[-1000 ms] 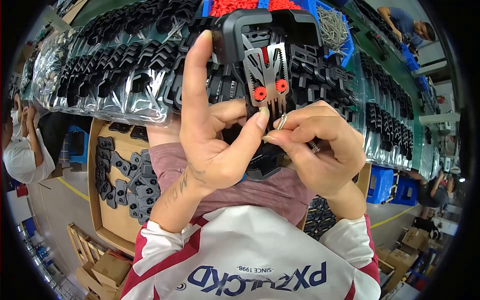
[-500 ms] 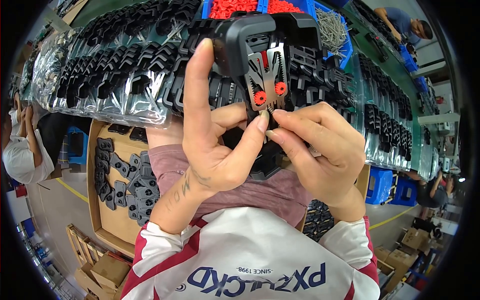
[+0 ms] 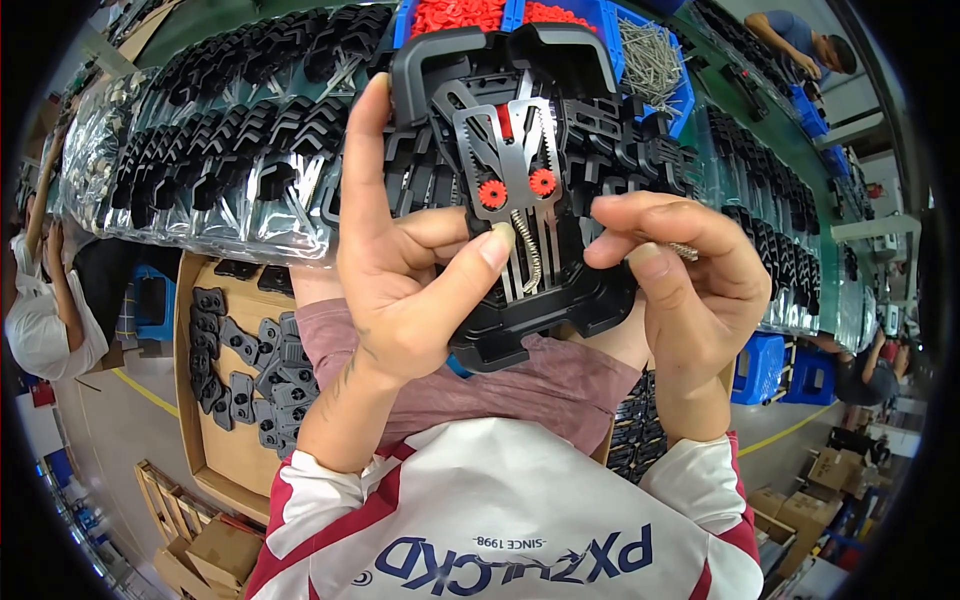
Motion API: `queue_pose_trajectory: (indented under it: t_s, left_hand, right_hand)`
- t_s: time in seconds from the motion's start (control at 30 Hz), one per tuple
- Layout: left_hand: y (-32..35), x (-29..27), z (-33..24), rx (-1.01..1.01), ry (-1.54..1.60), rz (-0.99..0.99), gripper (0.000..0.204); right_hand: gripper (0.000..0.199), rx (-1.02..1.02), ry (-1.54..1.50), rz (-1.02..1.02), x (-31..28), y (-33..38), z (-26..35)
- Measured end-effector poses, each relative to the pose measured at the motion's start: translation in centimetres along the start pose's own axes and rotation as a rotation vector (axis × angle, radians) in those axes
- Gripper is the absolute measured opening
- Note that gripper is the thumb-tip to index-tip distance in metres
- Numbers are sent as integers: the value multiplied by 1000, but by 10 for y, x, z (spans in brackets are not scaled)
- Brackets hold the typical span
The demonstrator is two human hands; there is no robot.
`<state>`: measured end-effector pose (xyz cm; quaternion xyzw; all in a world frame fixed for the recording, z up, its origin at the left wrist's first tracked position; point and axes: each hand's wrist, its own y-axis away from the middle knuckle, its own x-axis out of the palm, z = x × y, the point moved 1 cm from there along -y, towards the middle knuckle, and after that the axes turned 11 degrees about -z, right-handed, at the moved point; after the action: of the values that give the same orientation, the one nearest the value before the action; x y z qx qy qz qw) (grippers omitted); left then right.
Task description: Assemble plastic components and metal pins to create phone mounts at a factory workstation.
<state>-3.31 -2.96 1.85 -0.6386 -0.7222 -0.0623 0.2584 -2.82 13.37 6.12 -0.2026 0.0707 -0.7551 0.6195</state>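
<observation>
My left hand [image 3: 400, 290] grips a black plastic clamp holder [image 3: 500, 335] by its left side, thumb across the front and index finger stretched upward. On the holder's face lie a silver metal plate [image 3: 517, 196], a red gear [image 3: 492, 194] and a second red gear [image 3: 542, 182]. A slightly bowed coil spring [image 3: 529, 255] runs below the plate, with my left thumb touching its upper part. To the right of the holder and apart from it, my right hand [image 3: 710, 280] is curled, with small coil springs [image 3: 683, 250] held in its fingers; their number is unclear.
Rows of black plastic parts [image 3: 190, 150] cover the green bench. Blue bins at the back hold red pieces [image 3: 460, 14] and metal pins [image 3: 648, 62]. A cardboard box [image 3: 215, 420] with black parts stands left of my lap. Other people work at both sides.
My right hand has drawn away rightward from the holder, uncovering the spring below the plate. The holder has shifted a little left, and its face shows more fully.
</observation>
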Motion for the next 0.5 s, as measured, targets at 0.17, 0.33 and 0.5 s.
queue_pose_trajectory:
  t_s: [0.17,0.33,0.5]
  left_hand:
    - [-1,4,0,20,13,-25,93]
    - [-1,4,0,31,-5,1,93]
    - [1,2,2,32,-33,24,93]
  right_hand:
    - [22,-191,235,259,-10,-10,-8]
    - [25,-166,284,332,-10,-11,-12]
    - [24,-49,271,284,-5,-5,-10]
